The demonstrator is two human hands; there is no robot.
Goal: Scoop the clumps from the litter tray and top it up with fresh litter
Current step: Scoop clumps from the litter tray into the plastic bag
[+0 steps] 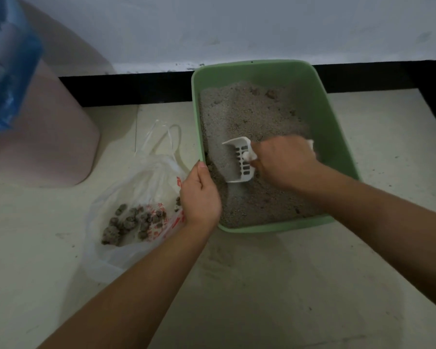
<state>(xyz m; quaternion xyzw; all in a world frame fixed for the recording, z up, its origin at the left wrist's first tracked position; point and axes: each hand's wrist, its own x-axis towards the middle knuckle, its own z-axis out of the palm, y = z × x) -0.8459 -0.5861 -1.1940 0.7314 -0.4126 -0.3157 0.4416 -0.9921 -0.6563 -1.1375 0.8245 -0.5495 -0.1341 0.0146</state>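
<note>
The grip of the right hand (pixel 285 162) is curled round the white scoop (pixel 239 163), whose blade sits in the litter (pixel 249 114) mid-way across the green litter tray (pixel 337 142). The left hand (pixel 200 197) clasps the tray's 9 o'clock rim. Clumps (pixel 134 220) lie in a plastic bag (pixel 146 177) at its 8 o'clock.

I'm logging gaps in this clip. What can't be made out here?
Head view:
- scoop handle: mostly covered by the right hand.
- blue object, top left: cut by the frame edge, blurred.
- red print on the plastic bag: creased, too small to read.
- tray, near-left rim: behind the left hand.
</note>
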